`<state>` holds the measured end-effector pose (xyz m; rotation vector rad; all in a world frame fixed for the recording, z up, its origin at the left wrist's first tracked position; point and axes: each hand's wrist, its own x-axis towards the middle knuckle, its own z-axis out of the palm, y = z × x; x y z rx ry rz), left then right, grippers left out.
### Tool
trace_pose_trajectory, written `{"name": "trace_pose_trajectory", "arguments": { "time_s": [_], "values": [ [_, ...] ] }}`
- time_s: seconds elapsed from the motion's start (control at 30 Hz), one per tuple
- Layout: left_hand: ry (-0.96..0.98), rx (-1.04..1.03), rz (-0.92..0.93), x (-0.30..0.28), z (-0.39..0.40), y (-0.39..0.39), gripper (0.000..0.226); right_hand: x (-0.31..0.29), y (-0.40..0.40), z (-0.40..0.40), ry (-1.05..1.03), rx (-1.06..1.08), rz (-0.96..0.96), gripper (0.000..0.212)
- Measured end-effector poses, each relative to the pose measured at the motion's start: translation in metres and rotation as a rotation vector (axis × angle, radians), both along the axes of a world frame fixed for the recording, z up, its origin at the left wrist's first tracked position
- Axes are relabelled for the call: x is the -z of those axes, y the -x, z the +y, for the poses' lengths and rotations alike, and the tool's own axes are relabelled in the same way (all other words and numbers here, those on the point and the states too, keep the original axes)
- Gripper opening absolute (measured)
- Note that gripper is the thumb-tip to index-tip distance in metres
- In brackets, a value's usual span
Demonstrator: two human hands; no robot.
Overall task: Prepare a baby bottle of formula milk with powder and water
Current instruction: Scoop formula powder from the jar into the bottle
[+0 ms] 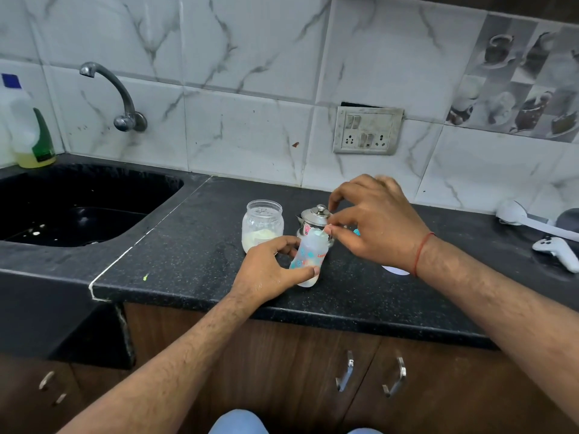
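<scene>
A clear baby bottle [308, 260] with teal and red prints stands tilted on the black counter [188, 255], its mouth open. My left hand [266, 270] grips it near the base. My right hand [376, 223] hovers at the bottle's mouth, where thumb and forefinger pinch what looks like a small white spoon [320, 234]. An open glass jar [262, 227], partly filled with pale powder, sits just left of the bottle. Right behind the bottle is a small steel pot [315, 216] with a knobbed lid. Something teal [357, 232] peeks out under my right palm.
A black sink [78, 211] with a wall tap [125, 101] lies to the left, a soap bottle [31, 136] at its corner. A white disc [395, 270] lies under my right wrist. A white game controller [554, 252] and white utensil [513, 213] lie far right.
</scene>
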<state>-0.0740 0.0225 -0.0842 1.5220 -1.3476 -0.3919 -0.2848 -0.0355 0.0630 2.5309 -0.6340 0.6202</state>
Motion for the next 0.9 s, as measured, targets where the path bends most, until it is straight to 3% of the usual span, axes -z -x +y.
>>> {"name": "trace_pose_trajectory", "arguments": {
  "time_s": [0.3, 0.6, 0.77, 0.9],
  "values": [
    [-0.016, -0.005, -0.019, 0.001, 0.0, 0.0, 0.054, -0.004, 0.004, -0.001, -0.196, 0.037, 0.016, 0.027],
    [-0.016, 0.004, -0.027, 0.0, 0.002, 0.001, 0.049, 0.0, 0.011, -0.003, -0.383, 0.086, -0.117, 0.019],
    [-0.021, -0.007, -0.025, 0.001, 0.001, 0.0, 0.05, 0.006, 0.009, -0.012, -0.635, 0.214, -0.272, 0.018],
    [-0.044, -0.005, -0.009, 0.001, -0.001, 0.0, 0.053, 0.019, 0.011, -0.024, -1.081, 0.219, -0.585, 0.025]
  ]
}}
